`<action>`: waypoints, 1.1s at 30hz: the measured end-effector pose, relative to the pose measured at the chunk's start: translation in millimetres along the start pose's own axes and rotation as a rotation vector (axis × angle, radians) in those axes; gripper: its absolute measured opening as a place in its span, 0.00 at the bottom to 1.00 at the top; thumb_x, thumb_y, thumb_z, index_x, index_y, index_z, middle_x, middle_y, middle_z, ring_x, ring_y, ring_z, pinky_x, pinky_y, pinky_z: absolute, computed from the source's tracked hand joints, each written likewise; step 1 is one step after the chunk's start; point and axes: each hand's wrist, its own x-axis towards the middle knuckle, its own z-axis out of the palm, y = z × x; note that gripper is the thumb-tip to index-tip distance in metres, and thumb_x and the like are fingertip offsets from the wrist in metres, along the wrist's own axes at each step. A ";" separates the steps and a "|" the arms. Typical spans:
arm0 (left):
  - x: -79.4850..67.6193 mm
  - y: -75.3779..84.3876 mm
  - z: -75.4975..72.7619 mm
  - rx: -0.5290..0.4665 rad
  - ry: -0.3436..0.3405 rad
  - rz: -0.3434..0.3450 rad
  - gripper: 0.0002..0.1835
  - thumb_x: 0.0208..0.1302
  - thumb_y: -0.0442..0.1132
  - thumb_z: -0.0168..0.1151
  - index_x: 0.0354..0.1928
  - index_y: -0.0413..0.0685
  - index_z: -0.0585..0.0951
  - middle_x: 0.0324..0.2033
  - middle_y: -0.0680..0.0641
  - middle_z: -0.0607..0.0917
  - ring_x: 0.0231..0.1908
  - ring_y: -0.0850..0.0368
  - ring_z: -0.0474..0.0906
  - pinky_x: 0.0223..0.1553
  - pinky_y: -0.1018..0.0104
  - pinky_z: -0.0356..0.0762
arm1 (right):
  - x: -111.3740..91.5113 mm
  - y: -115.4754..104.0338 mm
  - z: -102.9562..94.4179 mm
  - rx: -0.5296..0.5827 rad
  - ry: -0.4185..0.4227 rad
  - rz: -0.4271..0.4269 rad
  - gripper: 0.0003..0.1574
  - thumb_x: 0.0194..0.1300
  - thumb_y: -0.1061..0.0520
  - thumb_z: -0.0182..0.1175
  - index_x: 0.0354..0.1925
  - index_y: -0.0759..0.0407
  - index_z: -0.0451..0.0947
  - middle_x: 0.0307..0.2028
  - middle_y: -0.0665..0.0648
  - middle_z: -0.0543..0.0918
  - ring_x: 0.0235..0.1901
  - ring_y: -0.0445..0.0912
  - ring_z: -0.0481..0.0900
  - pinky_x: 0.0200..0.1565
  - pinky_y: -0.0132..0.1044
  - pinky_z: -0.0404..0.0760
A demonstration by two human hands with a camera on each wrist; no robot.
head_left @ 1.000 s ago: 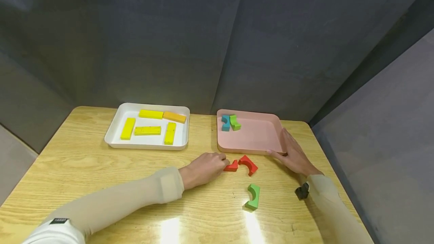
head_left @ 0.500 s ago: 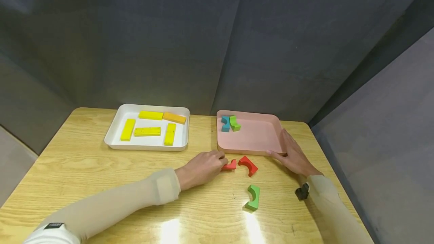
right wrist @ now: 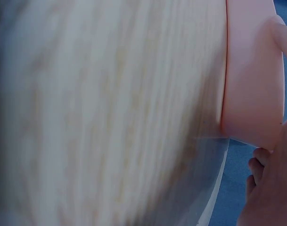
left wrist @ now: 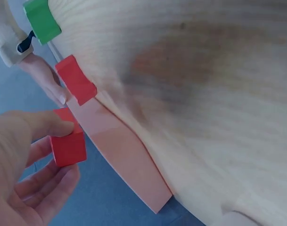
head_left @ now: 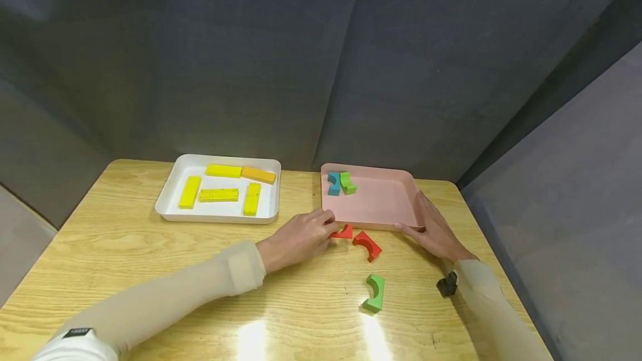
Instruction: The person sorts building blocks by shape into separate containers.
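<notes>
My left hand (head_left: 301,235) pinches a red arch-shaped block (head_left: 343,232) just in front of the pink tray (head_left: 371,224). In the left wrist view the thumb lies on one face of that red block (left wrist: 69,148) and the fingers are on the opposite side. My right hand (head_left: 441,230) rests at the tray's front right corner, fingers straight along its side wall. The right wrist view shows its thumb (right wrist: 283,35) against the tray's wall. A second red arch block (head_left: 368,245) lies on the table close by, and a green arch block (head_left: 375,293) lies nearer to me.
Inside the pink tray, a blue arch block (head_left: 333,183) and a light green one (head_left: 347,183) sit at the left. A white tray (head_left: 215,218) to the left holds several yellow bars (head_left: 218,195) and an orange bar (head_left: 258,175). Dark panels (head_left: 225,60) stand behind the wooden table (head_left: 200,272).
My left hand, holding the red arch block, has shifted slightly left, then forward and up to the pink tray's front edge. The right hand has stayed at the tray's corner.
</notes>
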 end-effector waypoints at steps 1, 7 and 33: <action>1.3 -1.2 -1.1 -0.006 0.002 -0.003 0.16 0.68 0.39 0.77 0.55 0.47 0.90 0.47 0.47 0.86 0.45 0.56 0.83 0.45 0.69 0.89 | 0.2 0.1 0.0 0.000 0.000 0.000 0.77 0.70 0.25 0.64 0.87 0.54 0.26 0.87 0.64 0.32 0.84 0.68 0.37 0.76 0.78 0.43; 10.6 -6.5 -7.2 -0.046 -0.013 -0.047 0.15 0.68 0.37 0.75 0.55 0.45 0.89 0.50 0.46 0.87 0.48 0.55 0.84 0.50 0.66 0.89 | -0.1 -1.7 -0.8 -0.006 -0.002 0.011 0.77 0.70 0.24 0.64 0.87 0.54 0.26 0.87 0.64 0.33 0.84 0.68 0.37 0.76 0.78 0.43; 79.8 -26.8 4.9 -0.051 -0.043 -0.127 0.10 0.70 0.36 0.72 0.52 0.48 0.89 0.47 0.49 0.85 0.46 0.57 0.81 0.45 0.68 0.87 | 0.0 -4.4 0.6 -0.009 0.018 0.008 0.79 0.69 0.25 0.65 0.87 0.50 0.22 0.87 0.64 0.34 0.83 0.69 0.39 0.75 0.79 0.45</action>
